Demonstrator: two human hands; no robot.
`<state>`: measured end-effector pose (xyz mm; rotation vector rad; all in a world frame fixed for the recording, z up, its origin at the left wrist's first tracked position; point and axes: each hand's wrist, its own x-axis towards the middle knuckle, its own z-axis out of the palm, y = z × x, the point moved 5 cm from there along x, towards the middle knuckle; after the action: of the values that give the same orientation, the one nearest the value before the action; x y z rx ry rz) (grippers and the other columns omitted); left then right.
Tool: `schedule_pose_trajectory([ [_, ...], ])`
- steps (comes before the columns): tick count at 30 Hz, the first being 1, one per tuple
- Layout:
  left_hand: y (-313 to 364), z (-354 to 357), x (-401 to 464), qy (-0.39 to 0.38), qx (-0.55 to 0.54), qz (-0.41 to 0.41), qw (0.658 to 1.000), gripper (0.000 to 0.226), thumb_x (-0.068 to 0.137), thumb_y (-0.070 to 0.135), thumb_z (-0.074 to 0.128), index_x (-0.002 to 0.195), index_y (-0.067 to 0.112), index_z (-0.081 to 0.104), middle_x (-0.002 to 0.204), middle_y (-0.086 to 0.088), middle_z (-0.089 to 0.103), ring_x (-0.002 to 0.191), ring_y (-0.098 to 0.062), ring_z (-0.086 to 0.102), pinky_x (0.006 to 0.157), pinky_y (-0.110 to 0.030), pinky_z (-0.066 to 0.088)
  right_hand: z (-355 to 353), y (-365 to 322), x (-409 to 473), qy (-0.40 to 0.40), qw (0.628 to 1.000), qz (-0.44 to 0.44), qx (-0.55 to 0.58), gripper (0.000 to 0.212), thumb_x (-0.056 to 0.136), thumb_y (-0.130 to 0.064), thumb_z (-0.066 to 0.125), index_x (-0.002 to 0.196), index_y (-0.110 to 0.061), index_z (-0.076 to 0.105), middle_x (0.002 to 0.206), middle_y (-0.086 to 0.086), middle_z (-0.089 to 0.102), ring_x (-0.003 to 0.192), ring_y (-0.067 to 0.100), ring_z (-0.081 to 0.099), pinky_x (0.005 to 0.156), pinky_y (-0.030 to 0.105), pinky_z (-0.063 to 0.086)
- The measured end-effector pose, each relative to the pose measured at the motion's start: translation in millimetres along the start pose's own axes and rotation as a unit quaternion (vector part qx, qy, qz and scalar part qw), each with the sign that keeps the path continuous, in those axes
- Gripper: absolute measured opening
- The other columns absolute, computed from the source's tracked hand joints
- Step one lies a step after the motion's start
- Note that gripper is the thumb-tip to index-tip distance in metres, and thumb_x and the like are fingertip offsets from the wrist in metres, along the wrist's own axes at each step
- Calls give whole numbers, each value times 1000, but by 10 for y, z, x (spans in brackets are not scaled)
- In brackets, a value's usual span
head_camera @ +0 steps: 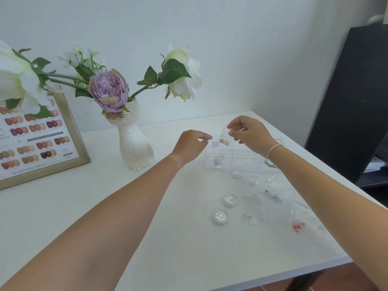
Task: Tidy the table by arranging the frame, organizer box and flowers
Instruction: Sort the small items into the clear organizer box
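Observation:
A gold-edged frame [69, 131] showing nail colour samples leans at the far left. Beside it a white cat-shaped vase [134, 148] holds a purple flower [109, 91] and white flowers [184, 74]. A clear organizer box [241, 158] with compartments sits at the right of the table. My right hand [247, 131] pinches a small clear bag [224, 138] of tiny pieces above the box. My left hand [193, 143] hovers just left of the bag, fingers curled, thumb and forefinger close together; whether it touches the bag is unclear.
Several small round clear jars [220, 216] of glitter and clear plastic bags [273, 196] with red and silver bits lie near the table's right front edge. A black cabinet [352, 101] stands right of the white table [105, 206]. A wall runs behind.

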<state>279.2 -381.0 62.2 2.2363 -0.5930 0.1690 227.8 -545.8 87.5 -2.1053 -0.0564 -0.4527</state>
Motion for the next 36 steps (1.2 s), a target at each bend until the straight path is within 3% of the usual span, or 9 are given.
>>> schedule_pose_trajectory([
  [4,-42,-77,-135,15,-14,15,1000,25,90,13,51,105,18,70,102,7,64,70,-1,52,62,1,36,105,-7,-1,-17,999,-4,-37,16,82,-11,59,78,-27,57,73,-12,58,70,11,50,60,22,41],
  [13,-155,-132,-646,8,-84,24,996,18,88,14,57,95,22,72,94,13,65,72,1,53,67,-1,37,256,-5,-86,-76,991,3,-106,12,84,-16,56,84,-26,62,89,-2,62,67,11,49,54,19,39],
  [16,-114,-124,-836,-12,-103,30,994,18,87,15,58,93,26,72,92,16,65,68,8,52,66,-2,37,251,-46,-141,-63,983,-19,-173,13,86,-21,54,86,-26,66,100,-2,64,75,6,52,71,26,43],
  [19,-33,-101,-1026,-41,-116,37,992,18,87,16,59,90,29,71,90,21,64,68,9,52,63,-3,38,191,-110,-214,-29,967,-38,-250,16,88,-22,53,91,-22,69,106,3,59,98,19,54,91,36,41],
  [21,22,-79,-1144,-63,-123,42,990,18,86,17,60,89,31,71,91,20,64,70,7,53,63,-5,38,141,-154,-293,-19,969,-48,-243,15,87,-21,54,91,-20,69,103,3,58,94,17,54,84,29,41],
  [25,109,-16,-1346,-108,-125,55,985,14,85,20,62,91,29,71,95,15,66,79,1,57,66,-9,41,133,-194,-566,-57,970,-73,-227,10,86,-22,57,85,-25,67,90,-7,57,66,-2,44,61,11,31],
  [31,148,62,-1532,-146,-102,75,981,14,79,31,69,88,41,67,95,19,65,86,0,55,69,-17,45,181,-135,-1005,-165,960,-76,-214,8,84,-25,61,87,-32,63,96,-8,61,73,-1,46,66,14,35],
  [36,151,110,-1601,-140,-69,83,984,12,74,42,70,85,43,67,95,25,66,92,7,53,68,-5,37,180,-40,-1204,-203,957,-54,-199,14,80,-32,65,88,-41,59,96,-14,60,84,9,51,72,17,41],
])
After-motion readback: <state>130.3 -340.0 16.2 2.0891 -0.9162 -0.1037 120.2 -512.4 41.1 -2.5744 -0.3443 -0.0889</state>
